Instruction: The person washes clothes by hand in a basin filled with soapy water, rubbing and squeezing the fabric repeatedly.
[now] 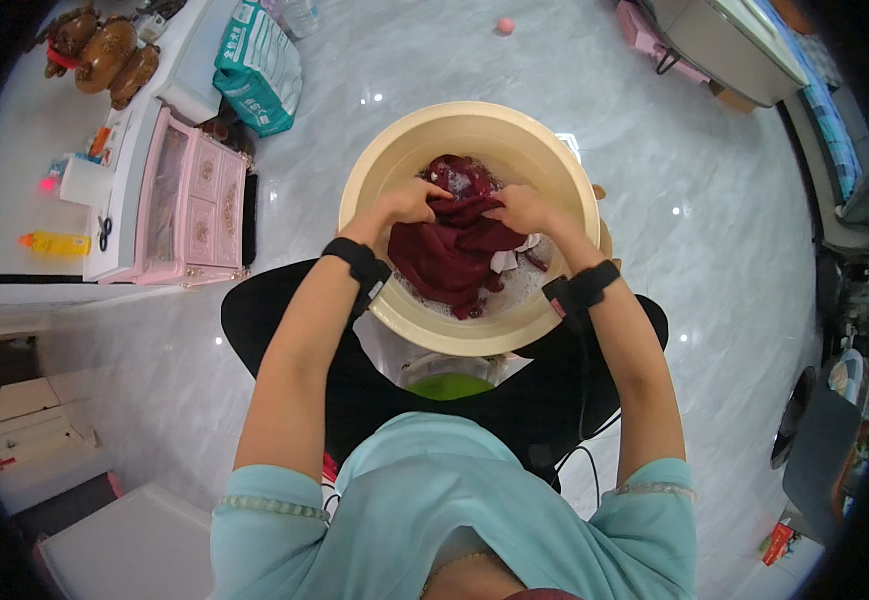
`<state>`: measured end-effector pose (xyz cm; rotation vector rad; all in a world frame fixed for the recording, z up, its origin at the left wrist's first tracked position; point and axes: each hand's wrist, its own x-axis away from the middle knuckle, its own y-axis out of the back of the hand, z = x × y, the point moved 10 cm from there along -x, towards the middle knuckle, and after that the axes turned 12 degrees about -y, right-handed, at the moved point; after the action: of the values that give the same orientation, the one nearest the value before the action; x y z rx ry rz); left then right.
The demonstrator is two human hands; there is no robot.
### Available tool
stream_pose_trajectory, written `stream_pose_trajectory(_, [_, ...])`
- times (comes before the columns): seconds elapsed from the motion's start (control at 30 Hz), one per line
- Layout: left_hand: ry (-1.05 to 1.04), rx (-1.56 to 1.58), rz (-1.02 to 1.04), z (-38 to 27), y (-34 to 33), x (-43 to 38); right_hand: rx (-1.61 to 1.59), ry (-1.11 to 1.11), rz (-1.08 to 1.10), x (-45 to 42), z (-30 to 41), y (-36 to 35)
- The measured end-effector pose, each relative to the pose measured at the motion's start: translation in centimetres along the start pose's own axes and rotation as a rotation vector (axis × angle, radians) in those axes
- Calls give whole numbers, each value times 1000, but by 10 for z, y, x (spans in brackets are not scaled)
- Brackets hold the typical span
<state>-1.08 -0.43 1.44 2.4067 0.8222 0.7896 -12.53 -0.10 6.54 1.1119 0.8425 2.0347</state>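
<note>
A round cream plastic basin [472, 341] stands before me with sudsy water [517, 289] in it. Wet dark-red cloth [434, 259] lies bunched across its middle, part of it under foam at the far side. My left hand [412, 204] grips a fold of this cloth on the left. On the right, my right hand [518, 210] pinches the same cloth, a short gap from the other hand. A small white piece of fabric [504, 260] shows beside the red cloth, below my right hand. The fingertips are partly hidden in the folds.
A pink drawer cabinet [213, 195] and a teal-and-white bag [258, 71] stand to the left. Scissors [104, 233] and a yellow bottle [59, 243] lie on the white surface. A pink ball [506, 25] rests on the grey floor. A black cable [584, 390] hangs by my right arm.
</note>
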Motion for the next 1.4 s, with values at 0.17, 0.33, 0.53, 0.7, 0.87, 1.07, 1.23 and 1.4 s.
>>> stream_pose_trajectory(0.17, [-118,104,-378,-60,44,45,-434,-36,116,37,-9,33])
stream_pose_trajectory(0.33, [-225,-46,-642,-136,53,70,-485,-68,108,53,-11,46])
stream_pose_trajectory(0.53, [-173,-160,-660,-129,28,52,-448,48,-8,34,-15,42])
stream_pose_trajectory(0.7, [-126,132,-588,-110,26,48,-427,103,-291,44,-12,63])
stream_pose_trajectory(0.87, [-44,148,-715,-97,64,76,-494,-130,-231,58,1,70])
stream_pose_trajectory(1.07, [-328,230,-680,-139,56,55,-851,-98,-240,20,-16,26])
stream_pose_trajectory(1.23, [-140,-374,-381,-131,27,56,-575,16,-336,29,-1,38])
stream_pose_trajectory(1.4, [60,-671,-252,-116,23,44,-469,126,-287,57,25,49])
